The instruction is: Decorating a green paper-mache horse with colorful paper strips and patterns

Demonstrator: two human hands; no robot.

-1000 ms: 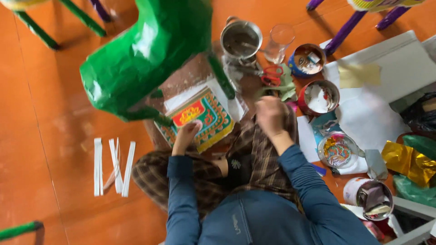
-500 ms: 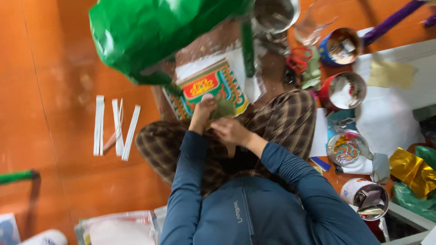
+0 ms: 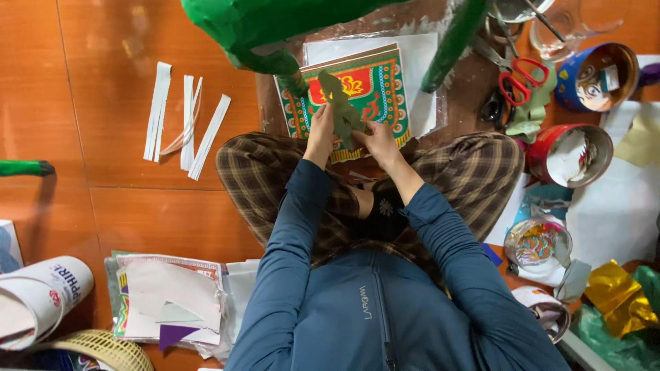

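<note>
I sit cross-legged on an orange floor in plaid trousers and blue sleeves. My left hand [image 3: 320,130] and my right hand [image 3: 377,140] are together in front of my knees, both pinching a small green paper piece [image 3: 341,108] that stands up between them. Under it lies a colourful patterned sheet [image 3: 375,86] with a red centre and green border, on white paper. A large green paper-covered figure [image 3: 275,24] stands just beyond, one leg [image 3: 283,69] by my left hand and another leg [image 3: 454,41] to the right.
White paper strips [image 3: 185,120] lie to the left. Red-handled scissors [image 3: 519,77], a blue tin [image 3: 595,75], a red tin [image 3: 570,154] and a tin of coloured bits [image 3: 536,244] stand on the right, with gold foil [image 3: 619,299]. A paper stack [image 3: 172,302] and a paper roll [image 3: 41,302] lie bottom left.
My right hand has come back from the tins on the right and joined my left hand. Both now hold the green paper piece over the patterned sheet.
</note>
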